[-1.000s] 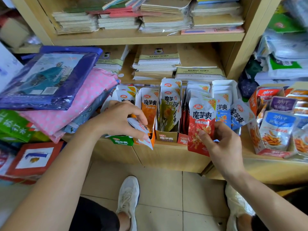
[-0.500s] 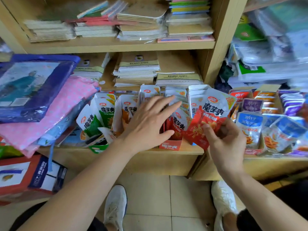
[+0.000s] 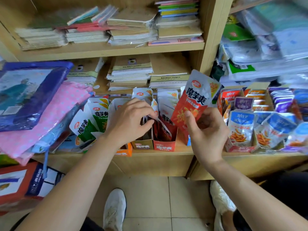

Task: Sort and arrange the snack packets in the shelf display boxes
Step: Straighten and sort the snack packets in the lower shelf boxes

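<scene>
My right hand (image 3: 205, 130) holds a red and silver snack packet (image 3: 195, 102) upright above the shelf, thumb on its lower front. My left hand (image 3: 131, 120) reaches into the row of display boxes and pinches the top of a packet (image 3: 154, 120) between the brown box (image 3: 144, 145) and the red box (image 3: 164, 146). Green packets (image 3: 93, 120) lean loosely to the left of my left hand. More silver packets (image 3: 166, 99) stand in the boxes behind.
Blue and purple snack packets in boxes (image 3: 266, 129) fill the shelf to the right. Pink and blue wrapped goods (image 3: 41, 104) pile up on the left. Stacked notebooks (image 3: 131, 72) lie behind. A wooden upright (image 3: 211, 39) divides the shelves. My shoes stand on the tiled floor (image 3: 150, 197).
My left hand went from lying flat over the packets to pinching one between the boxes. My right hand lifted the red packet higher and more upright.
</scene>
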Action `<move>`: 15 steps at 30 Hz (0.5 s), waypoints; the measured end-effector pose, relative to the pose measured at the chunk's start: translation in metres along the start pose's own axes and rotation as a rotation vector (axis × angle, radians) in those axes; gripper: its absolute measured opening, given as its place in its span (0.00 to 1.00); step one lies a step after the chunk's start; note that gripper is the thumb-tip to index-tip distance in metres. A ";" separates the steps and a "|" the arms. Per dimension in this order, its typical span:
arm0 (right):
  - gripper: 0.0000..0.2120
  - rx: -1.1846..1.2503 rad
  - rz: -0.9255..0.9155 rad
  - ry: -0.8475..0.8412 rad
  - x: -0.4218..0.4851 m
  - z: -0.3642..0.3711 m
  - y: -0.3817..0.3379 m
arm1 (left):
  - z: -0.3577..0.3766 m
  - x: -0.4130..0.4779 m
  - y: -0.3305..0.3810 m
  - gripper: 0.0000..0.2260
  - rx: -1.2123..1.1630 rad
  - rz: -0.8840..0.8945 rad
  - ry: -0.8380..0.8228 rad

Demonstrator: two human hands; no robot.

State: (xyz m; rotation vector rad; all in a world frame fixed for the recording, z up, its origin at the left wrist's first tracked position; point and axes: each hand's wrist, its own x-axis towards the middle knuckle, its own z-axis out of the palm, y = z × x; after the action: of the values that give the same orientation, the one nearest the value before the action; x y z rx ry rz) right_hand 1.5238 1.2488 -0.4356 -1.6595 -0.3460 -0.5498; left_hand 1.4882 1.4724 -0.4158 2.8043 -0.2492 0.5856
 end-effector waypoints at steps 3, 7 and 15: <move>0.11 -0.014 -0.004 0.039 0.005 0.001 0.003 | -0.004 -0.002 0.001 0.06 0.010 0.006 -0.022; 0.08 -0.044 0.033 -0.085 0.003 0.009 0.012 | -0.004 -0.003 0.003 0.07 -0.010 0.017 -0.033; 0.12 -0.274 -0.096 -0.425 -0.009 0.006 0.027 | -0.008 -0.005 0.008 0.16 -0.064 -0.037 -0.051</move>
State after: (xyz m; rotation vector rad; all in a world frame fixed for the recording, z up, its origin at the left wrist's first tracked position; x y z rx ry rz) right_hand 1.5313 1.2512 -0.4639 -2.0345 -0.6869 -0.3193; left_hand 1.4789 1.4678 -0.4089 2.7581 -0.2223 0.4894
